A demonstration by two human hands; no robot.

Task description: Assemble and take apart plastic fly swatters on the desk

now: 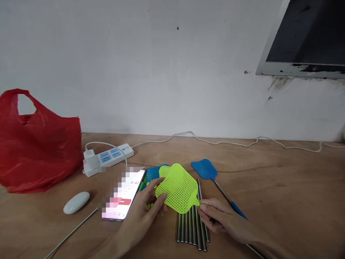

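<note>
My left hand (147,210) pinches the near left edge of a neon yellow-green fly swatter head (179,187), thumb on top and fingers under. My right hand (219,217) grips the head's small neck stub between thumb and forefinger. Beneath the head lies a row of several steel rods (192,228) side by side on the wooden table (283,187). More swatter heads, blue and yellow-green (155,173), are stacked behind my left hand. A complete blue fly swatter (205,169) with a steel shaft and blue grip lies to the right.
A phone (124,196) with a lit screen lies left of my hands. Beyond it sit a white power strip (107,157) with a charger and cable, a white oval object (76,202), and a red plastic bag (37,147). A loose steel rod (71,233) lies near the front left.
</note>
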